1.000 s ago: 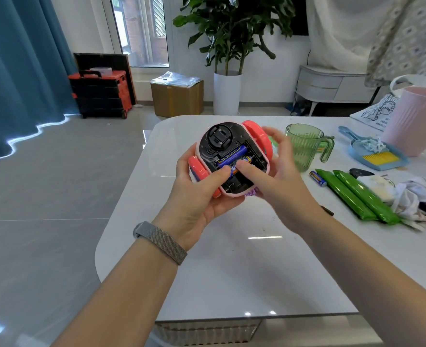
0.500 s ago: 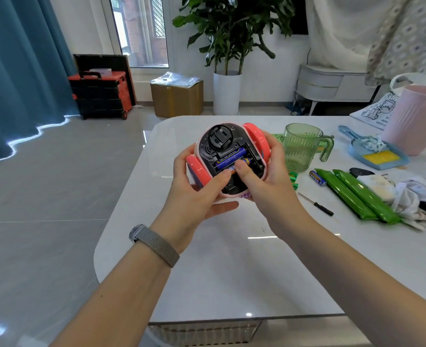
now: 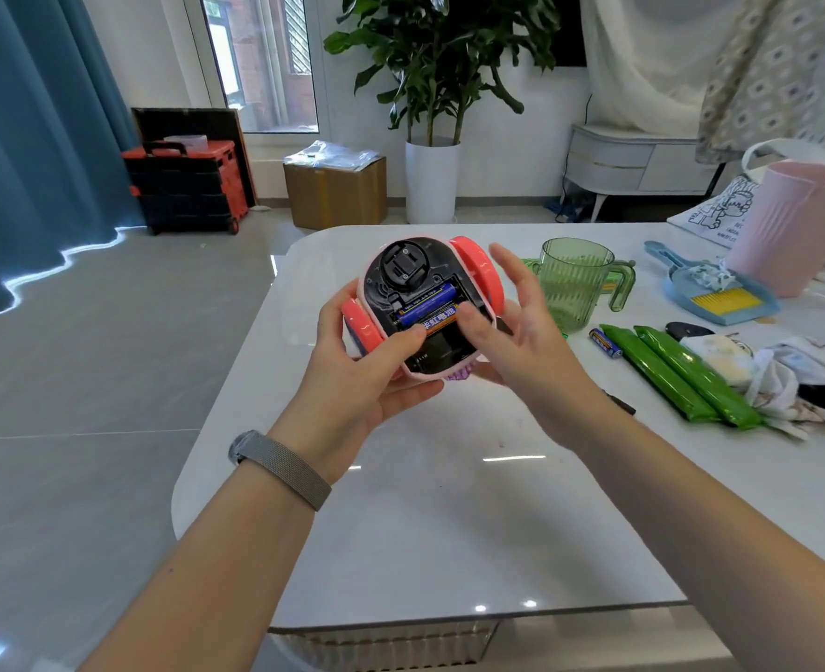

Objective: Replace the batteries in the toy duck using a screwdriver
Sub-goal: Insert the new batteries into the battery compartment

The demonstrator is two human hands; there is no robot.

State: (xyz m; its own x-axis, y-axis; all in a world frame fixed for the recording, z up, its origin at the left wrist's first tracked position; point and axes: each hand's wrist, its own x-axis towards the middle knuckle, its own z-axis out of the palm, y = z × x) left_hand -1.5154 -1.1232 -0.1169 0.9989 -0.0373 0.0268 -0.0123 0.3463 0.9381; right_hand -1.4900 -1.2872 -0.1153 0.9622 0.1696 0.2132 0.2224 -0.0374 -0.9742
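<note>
My left hand (image 3: pixel 367 375) grips the upturned pink duck (image 3: pixel 422 308), black compartment open, blue battery (image 3: pixel 427 308) seated; my right hand (image 3: pixel 512 332), fingers spread, presses it.

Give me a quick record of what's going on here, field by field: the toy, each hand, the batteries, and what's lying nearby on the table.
toy: toy duck upside down, battery compartment open, held above the table
left hand: left hand grips the toy, thumb on a fitted battery
right hand: right hand steadies the toy, thumb on the battery, fingers spread
compartment: nearest slot empty
loose battery: loose battery on the table beside the green cup
</note>
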